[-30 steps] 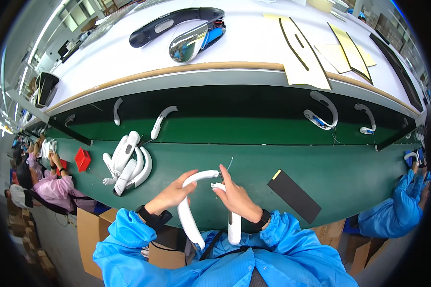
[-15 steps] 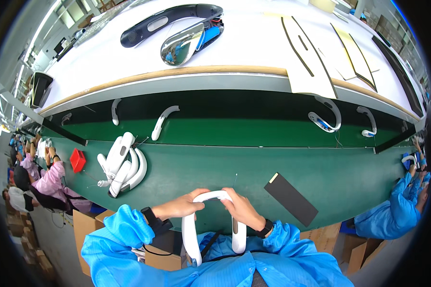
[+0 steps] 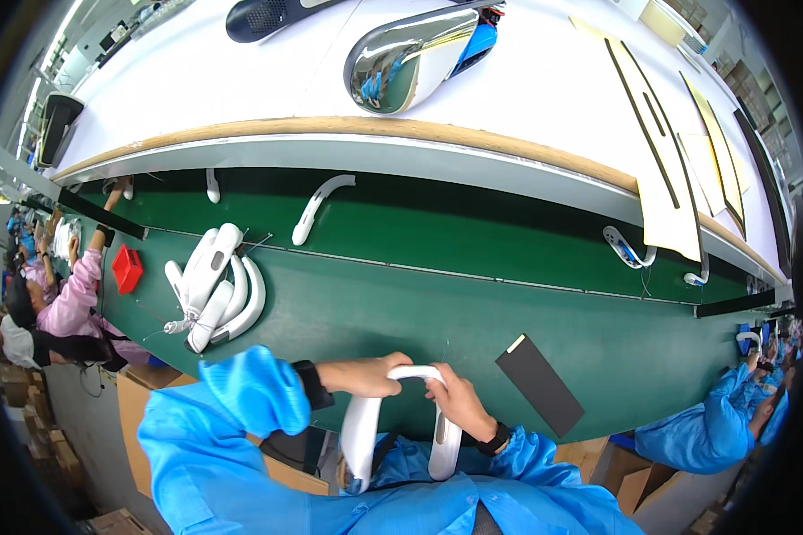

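A white U-shaped neckband (image 3: 360, 439) hangs in front of my body, curve on top and two arms pointing down. My left hand (image 3: 364, 374) is closed round the left of its curve, palm down. My right hand (image 3: 459, 401) grips the right of the curve, thumb and fingers bent over it. The right arm has a small grey oval on its face. Beyond my hands, on the green bench, lies a flat dark-grey strip (image 3: 542, 385) with a pale end. To the left is a pile of white neckbands (image 3: 214, 285) with thin wires.
A red bin (image 3: 127, 269) stands at the bench's left. A white shelf (image 3: 268, 85) spans the back, bearing a shiny chrome-like piece (image 3: 410, 67) and yellowish sheets with black strips (image 3: 656, 134). White curved pieces (image 3: 323, 209) lie beneath it. Cardboard boxes (image 3: 143, 423) and co-workers flank me.
My view has swung, so the shelf items sit further right and higher. My left hand has turned flatter over the curve, its elbow raised. Both hands keep hold of the neckband.
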Tool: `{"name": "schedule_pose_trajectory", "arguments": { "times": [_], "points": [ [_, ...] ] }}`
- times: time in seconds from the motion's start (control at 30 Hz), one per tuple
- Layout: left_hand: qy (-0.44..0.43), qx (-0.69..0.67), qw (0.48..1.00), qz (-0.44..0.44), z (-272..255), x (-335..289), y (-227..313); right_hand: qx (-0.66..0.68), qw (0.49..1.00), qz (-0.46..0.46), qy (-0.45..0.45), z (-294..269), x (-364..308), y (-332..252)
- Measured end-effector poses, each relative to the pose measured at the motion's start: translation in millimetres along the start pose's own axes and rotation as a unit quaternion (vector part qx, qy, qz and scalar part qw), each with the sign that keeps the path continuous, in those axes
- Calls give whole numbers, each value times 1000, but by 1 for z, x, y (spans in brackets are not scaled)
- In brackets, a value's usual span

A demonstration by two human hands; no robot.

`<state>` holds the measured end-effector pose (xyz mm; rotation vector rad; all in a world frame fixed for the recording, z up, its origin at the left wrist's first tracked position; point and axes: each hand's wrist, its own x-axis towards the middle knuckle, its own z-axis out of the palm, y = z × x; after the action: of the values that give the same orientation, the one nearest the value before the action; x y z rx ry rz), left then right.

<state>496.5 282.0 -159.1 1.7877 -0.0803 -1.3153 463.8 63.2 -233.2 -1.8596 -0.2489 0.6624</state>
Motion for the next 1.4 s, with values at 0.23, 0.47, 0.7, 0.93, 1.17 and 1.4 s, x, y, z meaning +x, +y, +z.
{"name": "schedule_pose_trajectory", "arguments": {
  "times": [0.23, 0.47, 0.7, 0.93, 1.17, 1.4],
  "points": [
    [-61, -127, 988, 68, -40, 73, -10, -307, 939, -137, -70, -84, 68, -5],
    [741, 200, 636, 84, -196, 133, -116, -520, 748, -265, 317, -175, 217, 93],
    [721, 248, 637, 114, -218, 166, -184, -438, 870, -99, 201, -196, 217, 135],
    [551, -257, 762, 224, -134, 103, -81, -347, 933, -15, 97, -154, 73, 77],
    [302, -602, 673, 306, -3, 23, -29, -319, 920, -77, 215, -99, 2, 114],
    [279, -562, 732, 266, 82, -13, -11, -352, 909, -85, 205, -104, 7, 118]
  ]
}}
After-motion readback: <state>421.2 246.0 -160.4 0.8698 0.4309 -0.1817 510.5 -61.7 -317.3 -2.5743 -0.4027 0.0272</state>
